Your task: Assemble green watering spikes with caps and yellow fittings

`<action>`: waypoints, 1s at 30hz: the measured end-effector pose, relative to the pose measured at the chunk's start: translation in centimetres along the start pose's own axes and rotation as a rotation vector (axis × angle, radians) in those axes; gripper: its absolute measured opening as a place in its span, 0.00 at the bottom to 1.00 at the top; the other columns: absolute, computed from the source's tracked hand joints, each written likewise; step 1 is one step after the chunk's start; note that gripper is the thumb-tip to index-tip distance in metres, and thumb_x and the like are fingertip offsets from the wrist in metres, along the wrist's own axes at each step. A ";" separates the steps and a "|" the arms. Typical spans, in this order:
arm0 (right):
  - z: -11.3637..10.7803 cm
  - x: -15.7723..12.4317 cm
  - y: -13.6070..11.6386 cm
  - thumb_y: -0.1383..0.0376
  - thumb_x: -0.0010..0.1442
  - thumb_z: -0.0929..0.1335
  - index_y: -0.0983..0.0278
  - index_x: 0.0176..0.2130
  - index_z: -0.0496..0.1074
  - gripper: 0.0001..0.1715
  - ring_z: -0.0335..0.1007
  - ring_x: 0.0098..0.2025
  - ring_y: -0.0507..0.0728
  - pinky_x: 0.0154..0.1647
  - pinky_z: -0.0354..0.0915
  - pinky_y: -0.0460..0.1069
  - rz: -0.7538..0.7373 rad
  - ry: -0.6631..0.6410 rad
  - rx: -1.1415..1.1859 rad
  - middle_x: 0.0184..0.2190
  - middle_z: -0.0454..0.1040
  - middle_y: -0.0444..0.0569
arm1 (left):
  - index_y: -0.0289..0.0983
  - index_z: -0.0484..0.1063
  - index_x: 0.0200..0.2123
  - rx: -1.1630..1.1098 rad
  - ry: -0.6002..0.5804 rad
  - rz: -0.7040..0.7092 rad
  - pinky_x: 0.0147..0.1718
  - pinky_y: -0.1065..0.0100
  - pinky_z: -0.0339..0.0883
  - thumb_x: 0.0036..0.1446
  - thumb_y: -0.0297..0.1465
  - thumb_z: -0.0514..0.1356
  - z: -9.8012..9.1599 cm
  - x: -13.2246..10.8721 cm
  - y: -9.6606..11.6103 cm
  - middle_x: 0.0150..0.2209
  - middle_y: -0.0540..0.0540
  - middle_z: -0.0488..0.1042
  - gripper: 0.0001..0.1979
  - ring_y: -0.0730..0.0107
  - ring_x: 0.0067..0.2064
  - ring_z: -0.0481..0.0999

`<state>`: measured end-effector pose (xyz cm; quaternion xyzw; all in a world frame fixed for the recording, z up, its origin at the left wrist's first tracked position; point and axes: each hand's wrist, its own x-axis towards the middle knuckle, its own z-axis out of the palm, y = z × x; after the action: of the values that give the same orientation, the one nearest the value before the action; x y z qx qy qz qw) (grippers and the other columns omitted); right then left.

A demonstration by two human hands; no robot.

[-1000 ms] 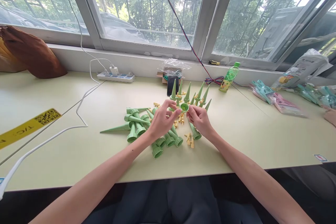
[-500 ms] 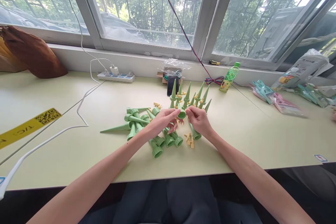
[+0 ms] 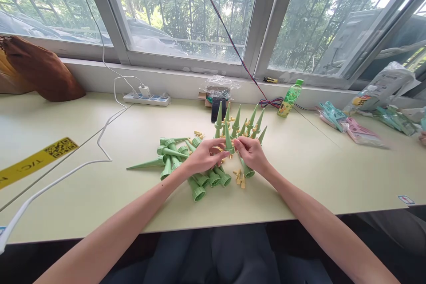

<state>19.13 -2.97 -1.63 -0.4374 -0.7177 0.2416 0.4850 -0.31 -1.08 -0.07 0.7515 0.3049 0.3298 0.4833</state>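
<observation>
Between my hands a green cone spike [image 3: 228, 139] stands upright, tip up. My left hand [image 3: 209, 155] grips its base from the left with thumb and fingers. My right hand [image 3: 250, 151] is closed in a pinch against the spike's right side; what its fingertips hold is too small to make out. Behind the hands several green spikes [image 3: 236, 122] with yellow pieces on them stand upright. Loose green spikes [image 3: 171, 151] lie in a pile to the left and under my left hand. Small yellow pieces [image 3: 240, 179] lie near my right hand.
A phone [image 3: 218, 110], a bottle [image 3: 290, 98] and a power strip [image 3: 147, 99] are along the back of the table [image 3: 109, 204]. Packaged teal and pink items [image 3: 333, 116] lie at right. Part of another person's hand [image 3: 422, 138] shows at the right edge.
The spike between my hands has turned from its open end facing me to upright with its tip up. My left fingers have shifted around its base.
</observation>
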 end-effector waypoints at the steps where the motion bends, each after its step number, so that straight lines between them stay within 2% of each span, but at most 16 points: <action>1: 0.0 0.0 -0.1 0.49 0.66 0.61 0.63 0.22 0.60 0.27 0.47 0.20 0.49 0.21 0.46 0.47 0.000 0.001 -0.004 0.16 0.53 0.39 | 0.36 0.73 0.46 0.028 0.021 0.011 0.17 0.76 0.64 0.55 0.42 0.63 0.1 0.0 0.0 0.37 0.45 0.75 0.20 0.78 0.23 0.69; 6: 0.0 0.0 -0.2 0.49 0.66 0.61 0.63 0.22 0.60 0.28 0.47 0.20 0.49 0.21 0.46 0.47 -0.008 0.007 -0.019 0.16 0.53 0.39 | 0.39 0.75 0.49 0.128 0.050 0.042 0.19 0.76 0.65 0.56 0.40 0.62 0.3 0.0 0.0 0.26 0.50 0.74 0.19 0.77 0.22 0.68; 9: 0.2 0.0 -0.2 0.50 0.66 0.61 0.63 0.21 0.60 0.28 0.46 0.20 0.48 0.21 0.45 0.47 -0.014 0.031 -0.033 0.16 0.52 0.39 | 0.39 0.74 0.50 0.132 0.049 0.037 0.19 0.76 0.65 0.58 0.40 0.61 0.4 0.0 0.0 0.24 0.51 0.72 0.19 0.75 0.22 0.70; 12: 0.4 0.0 -0.2 0.52 0.66 0.62 0.63 0.21 0.61 0.27 0.45 0.20 0.48 0.21 0.45 0.47 -0.024 0.058 -0.047 0.16 0.51 0.39 | 0.39 0.71 0.53 0.102 0.026 0.026 0.18 0.76 0.65 0.59 0.40 0.59 0.5 0.1 -0.1 0.27 0.49 0.73 0.20 0.73 0.25 0.72; 16: 0.7 0.0 -0.4 0.54 0.65 0.63 0.63 0.22 0.62 0.24 0.46 0.20 0.48 0.22 0.46 0.46 -0.046 0.035 -0.047 0.17 0.53 0.39 | 0.40 0.65 0.58 0.023 0.016 0.032 0.17 0.75 0.66 0.59 0.41 0.59 0.6 0.2 -0.3 0.40 0.44 0.74 0.24 0.71 0.28 0.75; 19: 0.7 0.0 -0.5 0.55 0.63 0.65 0.63 0.23 0.62 0.21 0.46 0.20 0.48 0.22 0.47 0.46 -0.063 0.019 -0.057 0.17 0.54 0.38 | 0.41 0.63 0.59 -0.001 0.006 0.028 0.16 0.75 0.65 0.60 0.41 0.58 0.6 0.2 -0.2 0.45 0.42 0.73 0.25 0.73 0.27 0.74; 25: 0.8 -0.2 -0.2 0.59 0.60 0.68 0.61 0.26 0.59 0.17 0.46 0.20 0.48 0.21 0.49 0.45 -0.130 0.047 -0.108 0.17 0.53 0.36 | 0.41 0.59 0.62 -0.010 -0.092 0.026 0.22 0.74 0.64 0.64 0.39 0.54 0.5 0.1 -0.2 0.45 0.43 0.71 0.24 0.79 0.25 0.67; 30: 0.7 -0.3 0.1 0.61 0.61 0.66 0.62 0.25 0.56 0.18 0.45 0.20 0.47 0.21 0.50 0.44 -0.300 0.030 -0.193 0.17 0.51 0.36 | 0.41 0.55 0.64 -0.016 -0.200 -0.004 0.22 0.74 0.60 0.66 0.39 0.51 0.2 0.1 -0.7 0.39 0.46 0.68 0.25 0.77 0.26 0.63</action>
<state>18.54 -3.09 -2.17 -0.3734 -0.7876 0.0899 0.4818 -0.20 -0.91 -0.78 0.7763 0.2541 0.2544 0.5178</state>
